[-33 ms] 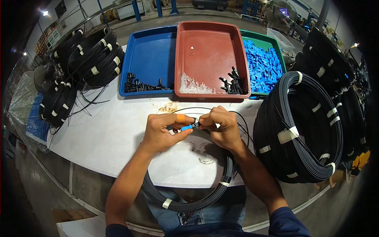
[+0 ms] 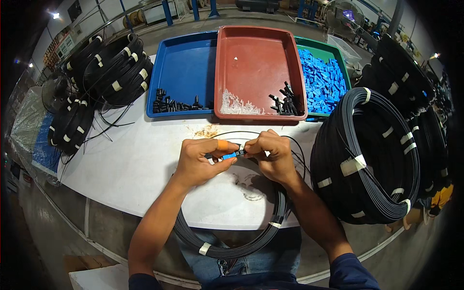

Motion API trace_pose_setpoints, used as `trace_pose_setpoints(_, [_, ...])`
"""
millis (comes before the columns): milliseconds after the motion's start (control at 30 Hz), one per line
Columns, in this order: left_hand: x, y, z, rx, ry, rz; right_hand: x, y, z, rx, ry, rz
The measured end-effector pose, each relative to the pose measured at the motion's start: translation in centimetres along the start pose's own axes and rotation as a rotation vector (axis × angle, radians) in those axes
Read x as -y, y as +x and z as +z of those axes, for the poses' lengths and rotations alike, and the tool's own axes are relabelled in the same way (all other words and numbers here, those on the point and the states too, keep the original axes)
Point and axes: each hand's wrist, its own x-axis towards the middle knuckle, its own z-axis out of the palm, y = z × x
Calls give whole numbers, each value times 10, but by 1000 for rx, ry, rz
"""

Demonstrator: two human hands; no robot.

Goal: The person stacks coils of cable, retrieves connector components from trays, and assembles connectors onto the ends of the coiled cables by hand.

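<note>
Between the fingers and thumb of my left hand (image 2: 199, 159), which has an orange wrap on one finger, is a small blue cable connector (image 2: 229, 156). My right hand (image 2: 273, 153) pinches the connector's black end, close against the left fingertips. Fingers partly hide the joint between the blue and black parts. Thin black cable (image 2: 297, 150) loops behind my hands and past the right wrist. A coil of black cable (image 2: 232, 251), bound with white tape, hangs over the table's near edge below my hands.
A blue tray (image 2: 181, 53) holds black parts; a red tray (image 2: 256, 53) holds clear pieces and black parts. The green tray (image 2: 345, 67) is full of blue pieces. Large taped cable coils stand right (image 2: 333, 174) and left (image 2: 116, 72) on the white table (image 2: 121, 169).
</note>
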Motion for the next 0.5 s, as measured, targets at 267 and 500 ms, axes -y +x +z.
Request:
trace_pose_setpoints(267, [-6,9,2,-46,-85,-86,-1,4,1,-6,-26,-15])
trace_pose_setpoints(500, [1,12,0,-92,126,137,0,5,6,-43,-81,-17])
